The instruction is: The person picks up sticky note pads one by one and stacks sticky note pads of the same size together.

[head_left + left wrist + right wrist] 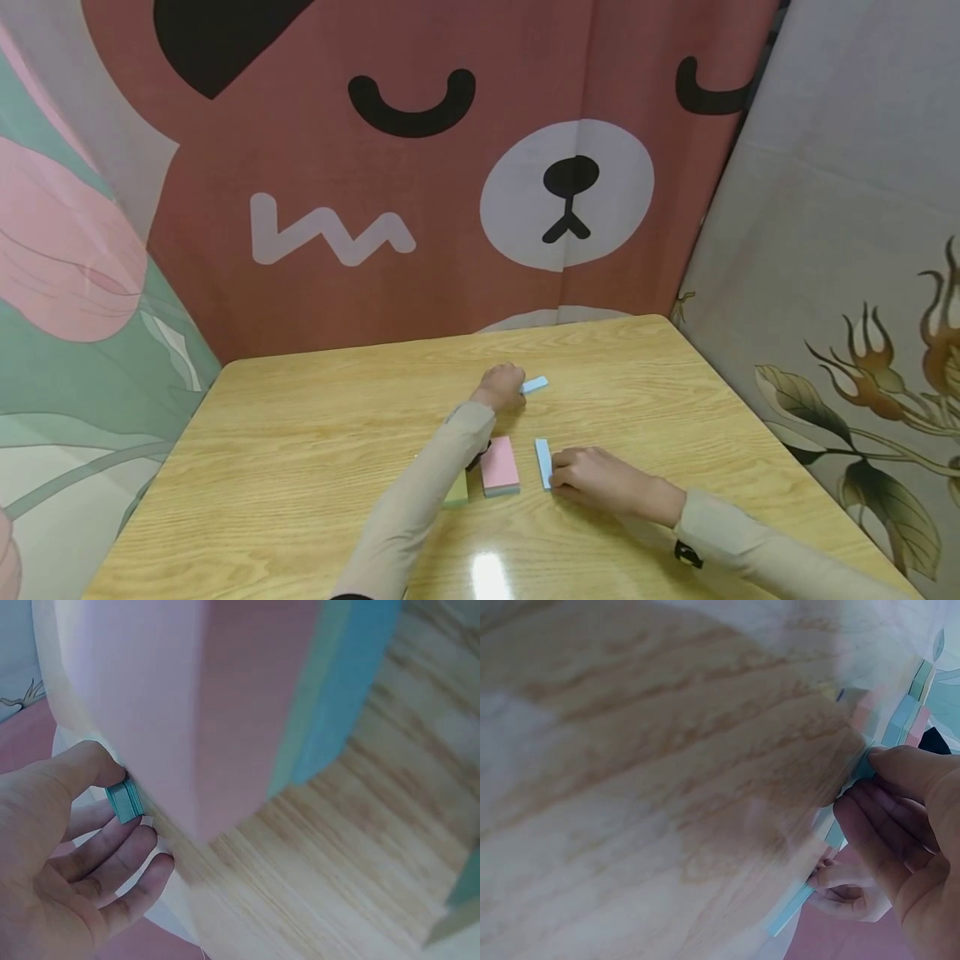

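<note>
At the far part of the table, my left hand (pixel 504 387) pinches the near end of a narrow light-blue paper strip pad (pixel 535 384). Its layered end (pixel 126 801) shows between thumb and fingers in the left wrist view. My right hand (pixel 600 481) is nearer, thumb and bent fingers pinching the side of a second light-blue strip pad (pixel 543 464), which lies lengthwise away from me. In the right wrist view this strip (pixel 864 769) is partly hidden by the fingers. Left of it lies a pink-topped block of paper pads (pixel 500 463) with green and blue layers below.
A yellow-green pad block (pixel 456 490) sits left of the pink one, partly covered by my left forearm. The wooden table (pixel 315 450) meets a bear-print curtain (pixel 420 300) at the back and a flowered curtain (pixel 825 250) at the right.
</note>
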`<state>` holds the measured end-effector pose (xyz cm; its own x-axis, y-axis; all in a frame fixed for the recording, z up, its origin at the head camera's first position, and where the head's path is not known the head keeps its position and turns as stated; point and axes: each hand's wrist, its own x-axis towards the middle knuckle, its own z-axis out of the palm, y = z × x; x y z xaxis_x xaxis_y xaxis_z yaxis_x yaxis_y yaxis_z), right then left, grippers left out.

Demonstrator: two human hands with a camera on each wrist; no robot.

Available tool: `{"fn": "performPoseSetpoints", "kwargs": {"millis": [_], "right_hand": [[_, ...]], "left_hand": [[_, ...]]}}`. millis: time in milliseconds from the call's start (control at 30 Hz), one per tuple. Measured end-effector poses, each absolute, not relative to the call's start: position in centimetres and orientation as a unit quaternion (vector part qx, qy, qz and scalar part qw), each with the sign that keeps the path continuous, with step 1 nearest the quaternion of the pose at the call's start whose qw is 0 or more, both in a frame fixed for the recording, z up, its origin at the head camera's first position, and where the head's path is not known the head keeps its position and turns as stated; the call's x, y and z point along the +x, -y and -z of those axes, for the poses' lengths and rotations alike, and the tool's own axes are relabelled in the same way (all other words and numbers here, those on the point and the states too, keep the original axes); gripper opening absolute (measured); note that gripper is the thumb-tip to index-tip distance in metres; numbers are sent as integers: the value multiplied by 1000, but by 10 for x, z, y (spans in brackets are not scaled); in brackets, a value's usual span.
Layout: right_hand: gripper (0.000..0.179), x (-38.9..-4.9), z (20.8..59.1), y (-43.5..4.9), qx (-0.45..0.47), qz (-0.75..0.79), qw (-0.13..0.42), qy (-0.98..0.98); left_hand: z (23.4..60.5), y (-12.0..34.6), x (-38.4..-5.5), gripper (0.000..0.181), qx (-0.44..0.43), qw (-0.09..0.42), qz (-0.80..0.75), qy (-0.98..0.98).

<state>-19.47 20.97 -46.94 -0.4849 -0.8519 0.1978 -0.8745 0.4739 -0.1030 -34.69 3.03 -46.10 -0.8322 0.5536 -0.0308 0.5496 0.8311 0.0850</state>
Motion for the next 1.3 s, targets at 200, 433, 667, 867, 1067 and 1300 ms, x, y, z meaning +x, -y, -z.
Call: {"fn": "performPoseSetpoints", "kwargs": {"millis": [200, 433, 667, 867, 1067, 1300], "right_hand": [[9, -194, 470, -210, 507, -100, 66, 854], [8, -194, 469, -209, 499, -99, 52, 859], [7, -194, 467, -208, 492, -95, 39, 865], [8, -194, 468, -209, 499, -97, 50, 860], [7, -196, 471, -209, 500, -93, 57, 859], [8, -195, 470, -210, 497, -96, 54, 861]], "left_hand": [[461, -31, -348, 8, 274, 27, -5, -961], [459, -31, -344, 33, 278, 28, 20, -960], [455, -35, -340, 35, 323, 38, 35, -945], [455, -36, -340, 27, 324, 48, 24, -945], [457, -36, -341, 18, 324, 47, 8, -945], [459, -36, -344, 13, 327, 45, 12, -944]]}}
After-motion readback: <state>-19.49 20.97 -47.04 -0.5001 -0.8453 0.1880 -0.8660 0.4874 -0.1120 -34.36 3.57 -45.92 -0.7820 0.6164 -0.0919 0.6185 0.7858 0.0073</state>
